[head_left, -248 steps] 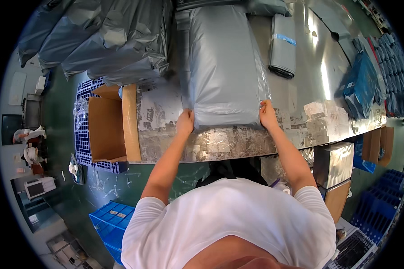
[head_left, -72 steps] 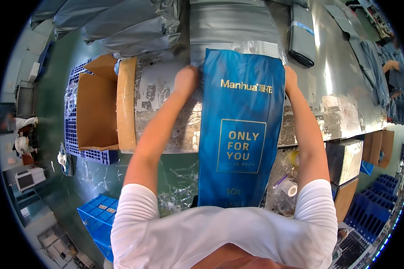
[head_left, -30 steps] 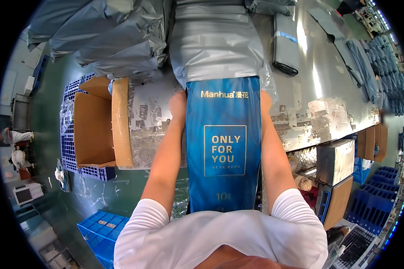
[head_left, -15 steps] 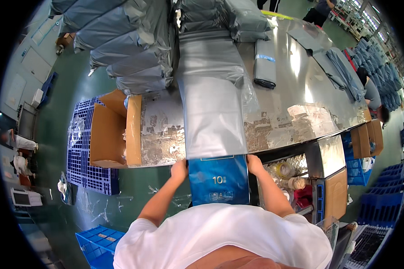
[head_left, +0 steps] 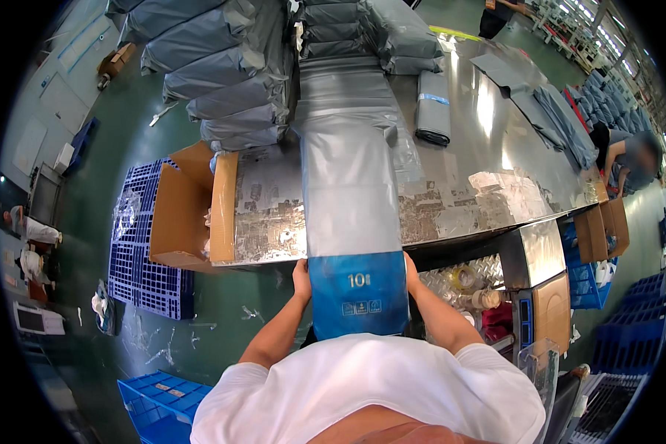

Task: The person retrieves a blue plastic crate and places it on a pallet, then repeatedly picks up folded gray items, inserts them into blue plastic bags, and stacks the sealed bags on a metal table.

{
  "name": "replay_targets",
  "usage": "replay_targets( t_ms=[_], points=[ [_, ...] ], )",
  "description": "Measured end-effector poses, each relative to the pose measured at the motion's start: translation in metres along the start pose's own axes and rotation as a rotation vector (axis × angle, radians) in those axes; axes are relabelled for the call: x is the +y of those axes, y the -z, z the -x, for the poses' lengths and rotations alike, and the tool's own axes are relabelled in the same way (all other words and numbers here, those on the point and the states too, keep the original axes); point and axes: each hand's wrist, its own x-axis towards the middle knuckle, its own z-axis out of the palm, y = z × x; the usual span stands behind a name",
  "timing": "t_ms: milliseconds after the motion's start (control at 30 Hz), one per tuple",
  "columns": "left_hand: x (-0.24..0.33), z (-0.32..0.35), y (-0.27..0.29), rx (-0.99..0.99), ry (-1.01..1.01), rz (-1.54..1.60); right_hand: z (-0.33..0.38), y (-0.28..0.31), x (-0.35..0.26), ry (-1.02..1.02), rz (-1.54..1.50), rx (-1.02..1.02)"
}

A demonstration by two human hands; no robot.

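A long grey plastic bag (head_left: 352, 214) lies over the table's front edge with its mouth toward me. A blue package (head_left: 359, 296) with pale printing sticks out of that mouth, close against my body, its far end hidden inside the bag. At the left corner of the mouth my left hand (head_left: 301, 281) is closed on the bag's edge. My right hand (head_left: 411, 274) grips the opposite corner, its fingers partly hidden behind the bag and package.
Filled grey bags (head_left: 229, 81) are stacked high at the far left. A banded grey bundle (head_left: 433, 111) lies on the metal table (head_left: 459, 192). An open carton (head_left: 181, 214) stands left; tape rolls (head_left: 465, 278) sit below the table at right. A co-worker (head_left: 629, 159) bends at the far right.
The bag's mouth now covers the pale line near the blue package's far end. My hands stay at the mouth's corners. The co-worker at right shows more, and the whole view has shifted slightly.
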Motion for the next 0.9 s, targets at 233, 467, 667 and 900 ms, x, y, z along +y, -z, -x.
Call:
replay_targets(
  t_ms=[233,467,667,900],
  points=[
    [-0.025,-0.010,0.017,-0.165,-0.176,-0.335,0.015,0.025,-0.019,0.174,0.831,-0.146],
    [0.014,0.009,0.057,-0.456,0.008,-0.580,0.008,0.035,-0.006,-0.371,0.940,-0.456],
    [-0.005,0.020,0.068,-0.999,-0.087,-0.712,0.039,0.080,0.064,-0.447,0.745,-0.802],
    [0.094,-0.026,0.021,-0.581,-0.289,-0.333,0.008,0.003,-0.077,0.198,0.649,-0.262]
  ],
)
